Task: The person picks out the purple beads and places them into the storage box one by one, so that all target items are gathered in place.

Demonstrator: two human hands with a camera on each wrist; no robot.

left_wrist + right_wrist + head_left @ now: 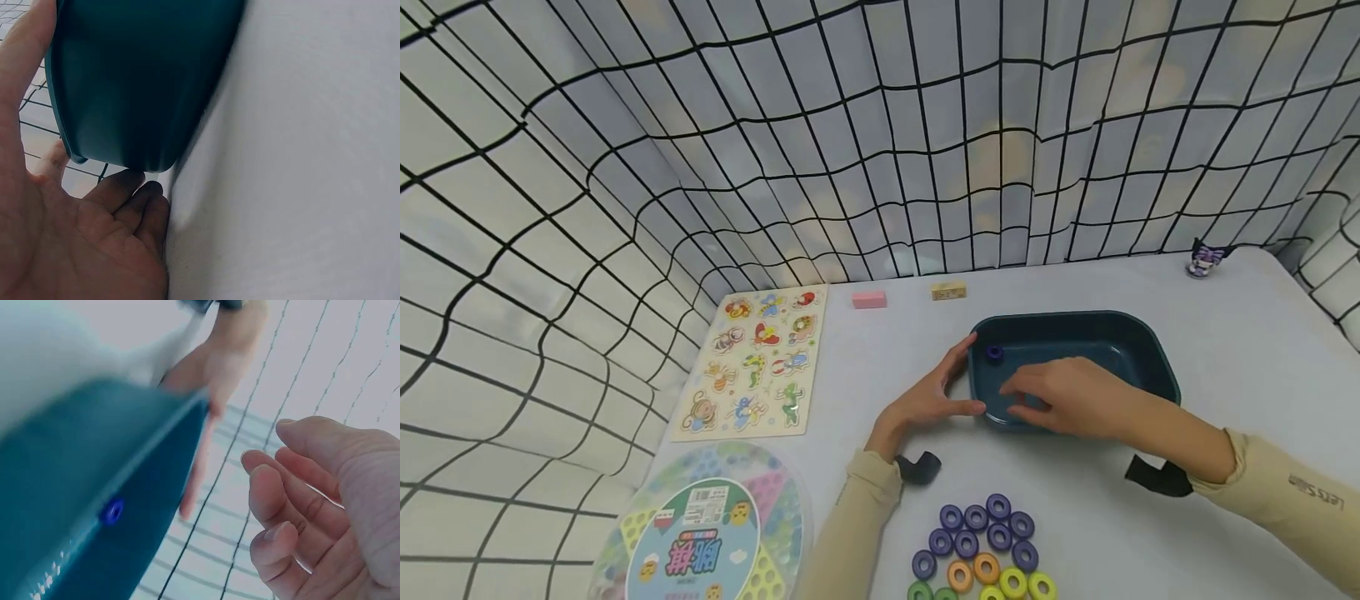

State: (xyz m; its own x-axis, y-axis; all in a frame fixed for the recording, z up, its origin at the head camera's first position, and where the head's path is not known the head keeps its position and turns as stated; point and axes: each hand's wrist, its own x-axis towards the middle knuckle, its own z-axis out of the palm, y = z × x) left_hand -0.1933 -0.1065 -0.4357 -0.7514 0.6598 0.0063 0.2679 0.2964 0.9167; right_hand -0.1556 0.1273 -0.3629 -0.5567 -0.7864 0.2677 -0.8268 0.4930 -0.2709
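Observation:
A dark teal rectangular tray (1093,323) lies on the white table, and a small purple ring (994,354) sits inside near its left end. My left hand (927,395) holds that short end between thumb and fingers, which span its two corners; the left wrist view shows the tray's outer wall (134,81) beside the palm. Over the near part of the tray is my right hand (1067,394), its fingers loosely bent and holding nothing. The right wrist view shows the same hand (325,512) apart from the purple ring (112,511).
Several purple rings (966,544), orange rings (986,568), yellow rings (1013,582) and green rings (920,592) lie near the front. A sticker board (748,362) and a round game box (696,533) stand left. Behind are a pink block (869,300), a yellow block (949,291) and a figurine (1205,259). Black netting surrounds the table.

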